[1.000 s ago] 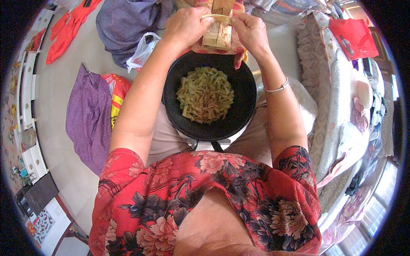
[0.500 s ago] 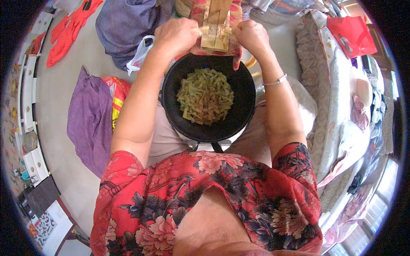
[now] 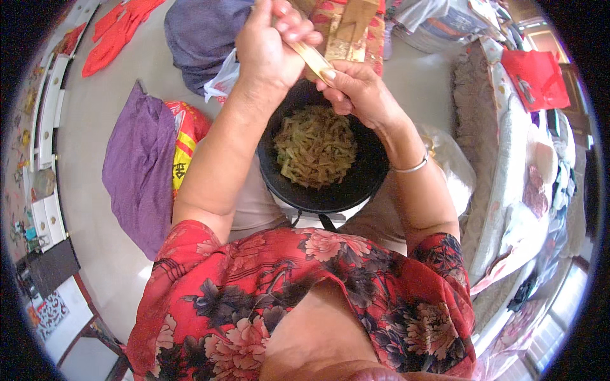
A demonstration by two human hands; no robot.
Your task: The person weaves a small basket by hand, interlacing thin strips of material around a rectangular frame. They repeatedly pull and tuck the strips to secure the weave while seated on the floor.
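A flat, pale yellow strip (image 3: 311, 59) is stretched slantwise between my hands above the far side of a black pan; I cannot make out its material. My right hand (image 3: 362, 92) pinches its lower end between thumb and fingers. The upper end lies in my left hand (image 3: 270, 54), whose fingers curl loosely around it. Under them, the pan (image 3: 274, 178) contains a heap of light green-brown cut strips (image 3: 314, 146). Just beyond the pan stands a narrow wooden board (image 3: 354, 25) against a red and gold patterned cloth (image 3: 376, 47).
The pan sits between my knees on something white. A purple cloth (image 3: 136, 171) and a red-yellow bag (image 3: 184, 140) lie to the left, a dark blue-grey cloth bundle (image 3: 203, 47) beyond them. On the right are a clear plastic bag (image 3: 451, 162) and a bed edge (image 3: 476, 140).
Both hands have come away from the wooden board, where they were on either side. The strip is now lifted and turned slantwise, my right hand lower and nearer the pan.
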